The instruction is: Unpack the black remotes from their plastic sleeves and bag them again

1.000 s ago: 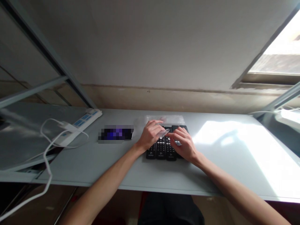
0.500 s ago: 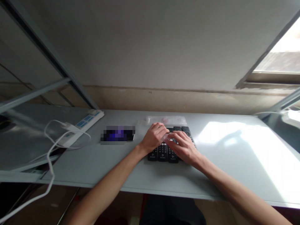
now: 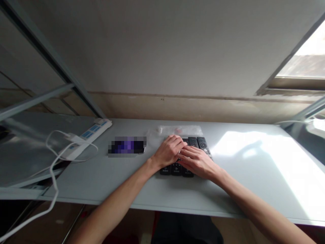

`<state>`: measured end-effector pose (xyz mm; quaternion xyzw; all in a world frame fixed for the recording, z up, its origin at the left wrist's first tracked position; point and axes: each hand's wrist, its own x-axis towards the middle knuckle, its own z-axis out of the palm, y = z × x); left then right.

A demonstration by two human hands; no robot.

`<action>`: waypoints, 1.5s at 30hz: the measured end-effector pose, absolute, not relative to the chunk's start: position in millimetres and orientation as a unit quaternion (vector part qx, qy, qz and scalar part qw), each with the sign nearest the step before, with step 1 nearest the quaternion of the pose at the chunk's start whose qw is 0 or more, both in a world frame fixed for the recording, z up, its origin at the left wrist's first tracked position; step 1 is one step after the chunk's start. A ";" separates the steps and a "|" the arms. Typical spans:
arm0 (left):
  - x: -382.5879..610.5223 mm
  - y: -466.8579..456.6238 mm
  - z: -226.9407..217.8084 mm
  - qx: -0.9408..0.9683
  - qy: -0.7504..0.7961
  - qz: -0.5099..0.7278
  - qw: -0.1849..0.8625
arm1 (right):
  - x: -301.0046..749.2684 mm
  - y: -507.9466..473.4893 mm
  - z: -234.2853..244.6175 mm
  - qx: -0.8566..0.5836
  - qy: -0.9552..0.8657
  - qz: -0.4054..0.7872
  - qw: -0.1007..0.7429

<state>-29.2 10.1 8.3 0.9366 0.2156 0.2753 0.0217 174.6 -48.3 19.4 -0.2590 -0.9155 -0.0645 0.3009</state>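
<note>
Several black remote controls [image 3: 176,170] lie side by side on the grey desk, their lower ends toward me. Over the middle of them my left hand [image 3: 169,151] is closed, its fingers curled inward. My right hand [image 3: 197,161] meets it from the other side, fingers pressed together and tips against the left fingers. Whatever is pinched between them is hidden. The upper ends of two remotes [image 3: 202,142] show beyond the right hand. A clear plastic bag [image 3: 189,130] lies flat just behind the remotes.
Left of the hands lies a phone [image 3: 129,147] with a blurred screen. Farther left, a white power strip [image 3: 88,137] has a charger and a white cable [image 3: 53,176] hanging over the desk's front edge. Metal frame posts and a wall bound the desk [image 3: 243,162].
The hands have drawn closer together, and the right fingers have flattened against the left hand. A bit of clear plastic seen between the fingertips earlier is now mostly covered.
</note>
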 end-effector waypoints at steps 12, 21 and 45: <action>-26.3 8.2 6.9 0.943 0.212 0.256 0.010 | 167.7 -52.4 15.2 -0.282 -0.926 -0.042 0.246; -30.0 15.3 6.5 0.926 0.227 0.298 0.040 | 173.0 -51.3 19.6 -0.292 -0.921 -0.066 0.249; -32.3 20.7 1.5 0.919 0.250 0.304 0.023 | 193.0 -85.6 34.8 -0.389 -0.846 -0.060 0.359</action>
